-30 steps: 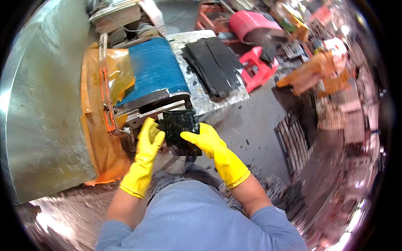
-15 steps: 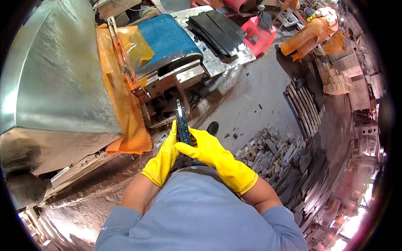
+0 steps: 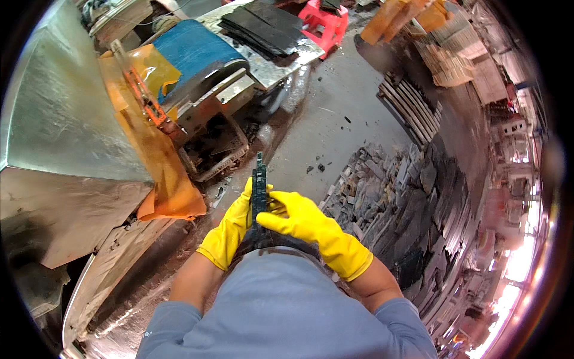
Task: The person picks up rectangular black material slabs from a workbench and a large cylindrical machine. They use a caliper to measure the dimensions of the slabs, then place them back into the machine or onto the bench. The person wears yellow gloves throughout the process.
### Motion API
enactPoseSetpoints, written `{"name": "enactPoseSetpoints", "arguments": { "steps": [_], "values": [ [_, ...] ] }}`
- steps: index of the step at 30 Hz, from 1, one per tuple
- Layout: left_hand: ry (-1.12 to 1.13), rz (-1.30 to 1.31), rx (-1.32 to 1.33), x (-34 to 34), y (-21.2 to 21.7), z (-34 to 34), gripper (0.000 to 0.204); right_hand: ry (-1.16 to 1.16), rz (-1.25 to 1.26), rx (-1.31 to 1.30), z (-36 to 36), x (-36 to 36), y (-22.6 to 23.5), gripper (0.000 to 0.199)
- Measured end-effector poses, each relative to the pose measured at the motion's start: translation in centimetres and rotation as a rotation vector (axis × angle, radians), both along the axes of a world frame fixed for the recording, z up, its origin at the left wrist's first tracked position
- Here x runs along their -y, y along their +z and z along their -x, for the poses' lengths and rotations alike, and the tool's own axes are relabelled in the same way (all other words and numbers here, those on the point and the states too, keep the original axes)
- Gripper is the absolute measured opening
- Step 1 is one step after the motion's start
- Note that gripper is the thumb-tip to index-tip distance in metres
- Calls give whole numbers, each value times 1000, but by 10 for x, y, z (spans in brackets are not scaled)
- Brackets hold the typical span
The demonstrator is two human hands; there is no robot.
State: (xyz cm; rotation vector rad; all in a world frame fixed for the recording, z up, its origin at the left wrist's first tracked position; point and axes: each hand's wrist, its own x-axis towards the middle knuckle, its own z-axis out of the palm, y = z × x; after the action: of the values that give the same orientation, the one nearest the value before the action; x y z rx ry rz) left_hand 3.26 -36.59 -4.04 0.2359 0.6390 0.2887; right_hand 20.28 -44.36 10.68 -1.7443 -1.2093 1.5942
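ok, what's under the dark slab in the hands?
Under the slab: wet grey floor with dark chips. Its lower end is hidden by both gloved hands, left and right.

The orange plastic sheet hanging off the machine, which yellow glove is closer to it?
Left. The left hand sits just right of the orange plastic sheet, close to its lower corner. The right hand is farther off, on the other side of the dark flat piece both hands hold.

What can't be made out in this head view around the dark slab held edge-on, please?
- Dark slab: its lower end is hidden between the gloves and the blue shirt; its broad faces are turned away.
- Left hand: fingertips hidden behind the slab.
- Right hand: palm side not visible.
- Stacked slabs: blurred and bent by the fisheye rim.
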Motion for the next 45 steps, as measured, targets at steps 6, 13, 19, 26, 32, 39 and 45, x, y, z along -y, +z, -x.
{"name": "enactPoseSetpoints", "arguments": {
  "steps": [6,13,19,26,32,39,45],
  "values": [
    [-195,85,-137,53,8,-14,64,-486,-397,-53,-27,30,-44,90],
    [-346,77,-100,142,-36,-6,69,-548,-279,-304,-14,131,-55,74],
    [-690,97,-61,214,4,-11,49,-768,-194,-136,5,236,-62,70],
    [-941,59,-100,267,-28,-34,67,-1001,-240,-131,9,313,-53,44],
    [-1061,-68,-147,270,18,-57,68,-1175,-328,189,3,335,-72,37],
    [-781,-265,-22,258,22,-107,40,-1296,-311,280,7,346,-38,51],
    [-849,-861,-131,274,65,-181,61,-1647,-363,-46,19,396,-33,63]
  ]
}}
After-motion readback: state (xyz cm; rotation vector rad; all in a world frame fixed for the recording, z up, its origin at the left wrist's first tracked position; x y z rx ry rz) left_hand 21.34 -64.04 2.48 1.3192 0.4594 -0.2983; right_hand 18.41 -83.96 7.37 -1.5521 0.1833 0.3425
